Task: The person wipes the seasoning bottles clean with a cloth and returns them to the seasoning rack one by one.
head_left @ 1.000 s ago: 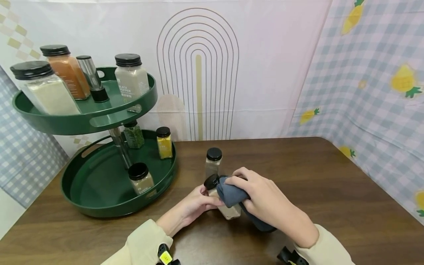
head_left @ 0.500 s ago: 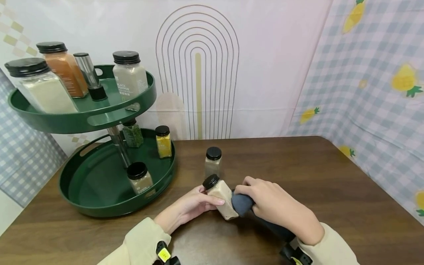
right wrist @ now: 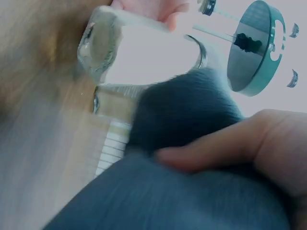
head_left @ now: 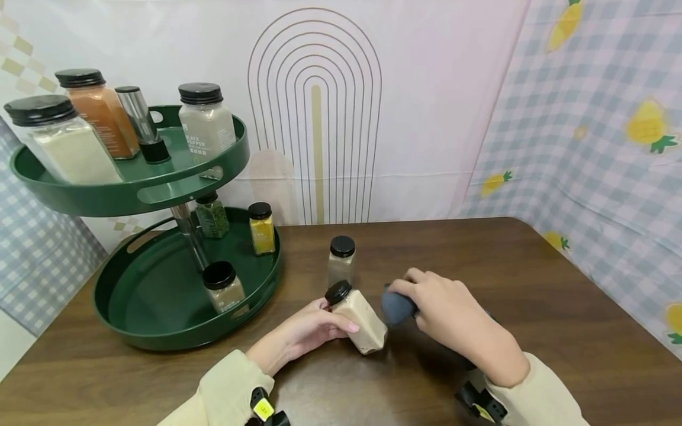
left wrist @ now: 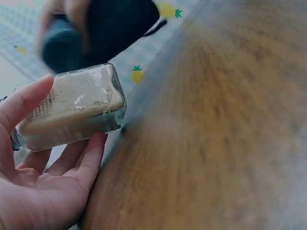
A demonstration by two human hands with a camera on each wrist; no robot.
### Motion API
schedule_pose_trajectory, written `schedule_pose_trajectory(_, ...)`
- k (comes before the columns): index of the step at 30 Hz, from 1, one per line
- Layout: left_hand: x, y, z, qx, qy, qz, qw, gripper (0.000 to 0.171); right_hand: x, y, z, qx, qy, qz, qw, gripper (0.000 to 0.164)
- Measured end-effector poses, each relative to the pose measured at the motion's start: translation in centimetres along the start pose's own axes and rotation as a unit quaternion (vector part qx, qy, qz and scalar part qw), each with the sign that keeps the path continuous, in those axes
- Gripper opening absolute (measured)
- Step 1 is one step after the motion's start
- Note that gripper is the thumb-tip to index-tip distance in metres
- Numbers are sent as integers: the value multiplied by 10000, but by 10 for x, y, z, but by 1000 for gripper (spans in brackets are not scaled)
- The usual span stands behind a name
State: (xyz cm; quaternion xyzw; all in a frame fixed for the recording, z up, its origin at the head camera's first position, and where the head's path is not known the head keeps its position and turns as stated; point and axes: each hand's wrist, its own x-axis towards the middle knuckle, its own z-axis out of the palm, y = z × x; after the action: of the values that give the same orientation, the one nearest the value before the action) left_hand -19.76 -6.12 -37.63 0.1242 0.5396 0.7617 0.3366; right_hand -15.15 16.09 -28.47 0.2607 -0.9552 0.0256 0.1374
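Note:
My left hand (head_left: 314,324) grips a glass spice jar (head_left: 363,324) with a black lid, tilted so its base points down and right. Pale powder fills most of that jar (left wrist: 79,103) in the left wrist view, where the thumb lies on top and fingers support it below. To the right, my right hand (head_left: 444,307) holds a bunched dark blue-grey cloth (head_left: 398,307), apart from the jar in the head view. The cloth (right wrist: 187,110) looks blurred in the right wrist view. Just behind the held jar stands another black-lidded jar (head_left: 341,263) on the table.
A two-tier green tray stand (head_left: 160,340) occupies the left. Its upper tier bears large jars, including an orange one (head_left: 103,118) and a black pepper jar (head_left: 208,130). Small jars, one of them yellow (head_left: 263,234), sit below. The brown table (head_left: 533,296) meets a patterned curtain.
The right hand has drawn the cloth off the jar, moving right and leaving a gap. The left hand keeps its hold, with the jar's front now uncovered.

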Motion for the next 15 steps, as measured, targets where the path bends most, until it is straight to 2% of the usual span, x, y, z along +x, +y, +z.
schedule_pose_trajectory(3,0,1,0,-18,-62,-41,10000,54,3,-4,2,412,649,-112,9970,48)
schedule_pose_trajectory(5,1,1,1,11,-128,-48,9999,55,5,-8,4,644,793,-264,9944,50)
schedule_pose_trajectory(8,2,1,1,101,-217,-33,9997,57,6,-11,7,753,720,-409,9937,51)
schedule_pose_trajectory(15,1,0,0,92,-261,-99,9996,60,4,-6,10,680,250,-518,9960,46)
